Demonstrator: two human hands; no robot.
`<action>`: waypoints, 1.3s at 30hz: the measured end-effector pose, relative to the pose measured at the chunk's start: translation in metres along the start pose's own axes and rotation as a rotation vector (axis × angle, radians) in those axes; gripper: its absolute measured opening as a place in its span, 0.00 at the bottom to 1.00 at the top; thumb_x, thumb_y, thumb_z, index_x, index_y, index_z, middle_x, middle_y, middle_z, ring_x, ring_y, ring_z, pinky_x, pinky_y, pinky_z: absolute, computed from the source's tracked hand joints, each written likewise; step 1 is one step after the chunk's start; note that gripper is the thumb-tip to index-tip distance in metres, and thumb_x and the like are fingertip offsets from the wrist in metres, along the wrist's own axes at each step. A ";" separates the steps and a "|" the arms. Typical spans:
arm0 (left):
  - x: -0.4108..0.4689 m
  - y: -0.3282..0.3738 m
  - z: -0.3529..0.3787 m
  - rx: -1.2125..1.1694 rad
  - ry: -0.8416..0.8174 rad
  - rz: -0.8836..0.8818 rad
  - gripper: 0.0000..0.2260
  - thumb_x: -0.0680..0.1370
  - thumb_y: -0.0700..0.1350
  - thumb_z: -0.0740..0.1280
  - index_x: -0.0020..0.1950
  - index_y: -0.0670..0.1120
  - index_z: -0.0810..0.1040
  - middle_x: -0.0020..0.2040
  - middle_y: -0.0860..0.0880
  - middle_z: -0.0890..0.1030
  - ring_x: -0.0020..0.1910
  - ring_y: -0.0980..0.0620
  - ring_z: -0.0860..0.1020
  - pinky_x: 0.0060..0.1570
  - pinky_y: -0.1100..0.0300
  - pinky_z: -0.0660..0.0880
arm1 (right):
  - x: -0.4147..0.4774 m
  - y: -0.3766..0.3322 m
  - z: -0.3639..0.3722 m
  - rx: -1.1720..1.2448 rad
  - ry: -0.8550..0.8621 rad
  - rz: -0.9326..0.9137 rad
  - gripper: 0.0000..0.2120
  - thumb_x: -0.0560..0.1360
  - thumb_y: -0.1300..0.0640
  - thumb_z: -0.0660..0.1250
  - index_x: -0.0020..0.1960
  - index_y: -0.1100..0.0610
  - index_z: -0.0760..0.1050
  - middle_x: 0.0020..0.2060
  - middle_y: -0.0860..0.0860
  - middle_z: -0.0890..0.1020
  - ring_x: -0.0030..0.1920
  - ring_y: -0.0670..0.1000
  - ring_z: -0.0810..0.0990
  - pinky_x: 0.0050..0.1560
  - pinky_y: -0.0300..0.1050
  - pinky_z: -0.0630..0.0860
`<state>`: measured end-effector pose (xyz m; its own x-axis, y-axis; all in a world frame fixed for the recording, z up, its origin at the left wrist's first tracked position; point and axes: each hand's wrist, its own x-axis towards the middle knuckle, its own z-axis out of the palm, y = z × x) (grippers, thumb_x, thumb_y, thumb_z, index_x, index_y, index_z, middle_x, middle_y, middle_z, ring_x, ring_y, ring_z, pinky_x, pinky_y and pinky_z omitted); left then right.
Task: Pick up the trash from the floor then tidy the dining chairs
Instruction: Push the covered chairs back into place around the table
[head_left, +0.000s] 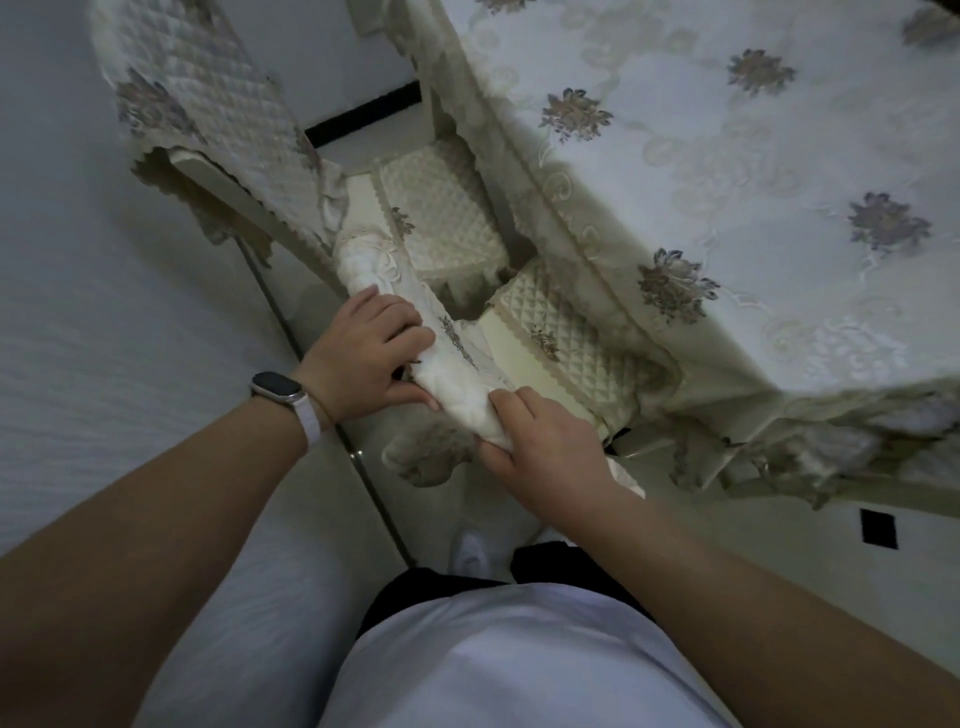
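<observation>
The floor is pale and glossy, with 1 small black square set into it below the table's near corner and a black strip across it beyond the table's far left side. The table fills the upper right. It is covered by a cream lace cloth with grey-brown flower motifs, its scalloped hem hanging down the left and near edges. Left of the table a thin metal strip runs diagonally. The textured pale surface beyond it may be wall or flooring; the view does not settle it.

2 chairs stand at the table's left edge. The near chair has its quilted cream seat partly under the hanging hem. The top rail of its back, wrapped in bunched cream fabric, has its long axis running diagonally, roughly parallel to the table's left edge. One end points up-left toward the far chair, the other down-right toward the person.

The left hand, a watch at its wrist, curls over the rail's upper part with the thumb beneath. The right hand grips the rail's lower end, fingers wrapped around the fabric. A white shoe shows below the hands.
</observation>
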<state>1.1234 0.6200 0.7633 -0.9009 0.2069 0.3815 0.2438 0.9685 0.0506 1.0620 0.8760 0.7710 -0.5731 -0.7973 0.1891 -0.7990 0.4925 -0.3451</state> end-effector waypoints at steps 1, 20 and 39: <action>0.003 -0.001 0.001 -0.004 0.024 0.000 0.32 0.75 0.71 0.60 0.52 0.42 0.77 0.48 0.40 0.79 0.51 0.39 0.79 0.58 0.43 0.70 | 0.003 0.002 -0.003 0.008 0.008 -0.005 0.17 0.71 0.45 0.63 0.51 0.55 0.78 0.38 0.50 0.77 0.32 0.54 0.76 0.25 0.42 0.65; 0.173 -0.036 0.002 -0.059 0.136 0.060 0.31 0.73 0.70 0.64 0.49 0.40 0.80 0.45 0.41 0.79 0.42 0.41 0.78 0.46 0.48 0.71 | 0.090 0.099 -0.089 0.072 0.164 0.017 0.19 0.71 0.43 0.62 0.54 0.54 0.78 0.41 0.50 0.81 0.34 0.57 0.80 0.27 0.45 0.73; 0.264 -0.090 0.014 -0.305 0.270 0.414 0.31 0.72 0.73 0.64 0.35 0.43 0.77 0.32 0.47 0.72 0.31 0.47 0.71 0.31 0.54 0.66 | 0.151 0.071 -0.082 -0.383 0.485 0.346 0.14 0.72 0.47 0.68 0.46 0.57 0.81 0.34 0.51 0.77 0.30 0.53 0.75 0.24 0.45 0.70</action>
<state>0.8581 0.5891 0.8463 -0.5946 0.4786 0.6461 0.6850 0.7223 0.0953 0.9034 0.8193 0.8505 -0.7508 -0.3719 0.5459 -0.5135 0.8485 -0.1282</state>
